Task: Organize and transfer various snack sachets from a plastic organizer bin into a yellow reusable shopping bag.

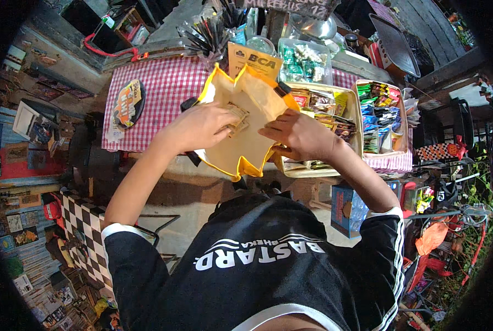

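A bag (246,149) with a pale lining and yellow edges gapes open in front of me, its black straps showing at the sides. My left hand (202,126) reaches in over the left rim, fingers closed on small brownish packets (237,119) in the bag's mouth. On the opposite side my right hand (300,132) bends over the rim, its fingers curled inward and gripping the bag's side. How deep the bag is, and what lies at its bottom, I cannot make out.
Behind the bag stretches a table with a red-and-white checked cloth (163,83). On it are trays of colourful sachets (381,118), a clear tub of green-and-white packets (304,62), a yellow card sign (254,59) and a round sign (128,103). A blue box (345,209) stands lower right.
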Demonstrator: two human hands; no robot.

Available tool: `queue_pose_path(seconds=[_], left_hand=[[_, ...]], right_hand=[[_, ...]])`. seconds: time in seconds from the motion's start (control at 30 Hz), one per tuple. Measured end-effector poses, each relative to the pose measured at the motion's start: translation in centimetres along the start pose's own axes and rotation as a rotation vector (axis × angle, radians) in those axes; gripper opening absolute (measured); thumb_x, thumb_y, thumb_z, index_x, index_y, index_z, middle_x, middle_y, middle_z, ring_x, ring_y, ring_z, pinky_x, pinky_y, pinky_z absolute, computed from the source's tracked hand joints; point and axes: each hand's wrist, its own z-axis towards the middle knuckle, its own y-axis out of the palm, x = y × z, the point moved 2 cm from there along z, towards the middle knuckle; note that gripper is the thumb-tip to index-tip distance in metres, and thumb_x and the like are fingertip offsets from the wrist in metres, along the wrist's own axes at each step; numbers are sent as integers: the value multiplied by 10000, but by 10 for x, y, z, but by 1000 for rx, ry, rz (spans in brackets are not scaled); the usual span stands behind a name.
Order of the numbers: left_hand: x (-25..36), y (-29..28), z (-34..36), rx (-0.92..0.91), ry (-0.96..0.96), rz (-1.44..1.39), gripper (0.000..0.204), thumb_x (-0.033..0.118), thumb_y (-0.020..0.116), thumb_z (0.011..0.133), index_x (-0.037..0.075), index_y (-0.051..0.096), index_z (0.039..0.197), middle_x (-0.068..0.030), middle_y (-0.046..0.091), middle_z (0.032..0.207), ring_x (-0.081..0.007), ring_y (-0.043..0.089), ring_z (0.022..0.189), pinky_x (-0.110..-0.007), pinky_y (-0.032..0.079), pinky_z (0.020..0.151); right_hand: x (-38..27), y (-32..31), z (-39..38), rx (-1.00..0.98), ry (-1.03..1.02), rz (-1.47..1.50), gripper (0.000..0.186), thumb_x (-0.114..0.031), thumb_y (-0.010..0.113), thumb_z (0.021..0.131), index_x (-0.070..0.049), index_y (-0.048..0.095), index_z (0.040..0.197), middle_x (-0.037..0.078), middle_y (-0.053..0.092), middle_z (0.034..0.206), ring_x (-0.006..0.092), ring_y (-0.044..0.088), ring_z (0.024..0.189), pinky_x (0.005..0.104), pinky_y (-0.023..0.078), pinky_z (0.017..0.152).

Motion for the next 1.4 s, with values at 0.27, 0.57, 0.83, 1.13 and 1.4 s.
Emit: queue_pose_path(seconds=[0.27, 0.57, 0.83, 1.13, 1.4], left_hand=[[29, -38, -30, 812, -162, 329, 598, 175, 757, 847, -5, 518, 1365, -183, 583, 1221, -350, 609, 1090, -429, 506, 960], [-7, -1, -2, 773, -467, -391, 296, 131, 659, 919, -47, 639, 1154, -267, 702, 1059, -413, 690, 1011, -450, 530, 865], [-15, -7, 1, 765, -426, -442, 336, 189, 656, 940, -54, 636, 1170, -242, 715, 974, -291, 720, 863, -382, 531, 772], [-25, -4, -11, 747, -399, -422, 313, 151, 648, 935, -54, 640, 1172, -256, 706, 985, -329, 704, 871, -403, 528, 760], [-28, -10, -4, 705, -408, -426, 291, 166, 637, 942, -47, 649, 1140, -278, 698, 1007, -412, 703, 912, -439, 534, 782]], right_hand=[[-9, -33, 15, 22, 131, 104, 507, -350, 621, 957, 21, 573, 1298, 209, 657, 1153, 391, 643, 1042, 461, 509, 931], [-10, -1, 118, -548, 165, 34, 544, -375, 720, 853, -10, 621, 1245, 218, 682, 1088, 404, 665, 1049, 506, 529, 883], [43, 173, 150, -984, 188, -291, 638, -208, 644, 809, -129, 551, 1435, 124, 699, 1253, 341, 685, 1114, 497, 558, 893], [38, 76, 155, -890, 358, -444, 442, -218, 757, 808, -145, 719, 1242, 86, 722, 1185, 285, 700, 1101, 436, 577, 835], [80, 75, 165, -672, 450, -399, 350, -228, 826, 767, -90, 781, 1086, 92, 758, 1118, 277, 731, 1017, 430, 596, 809]])
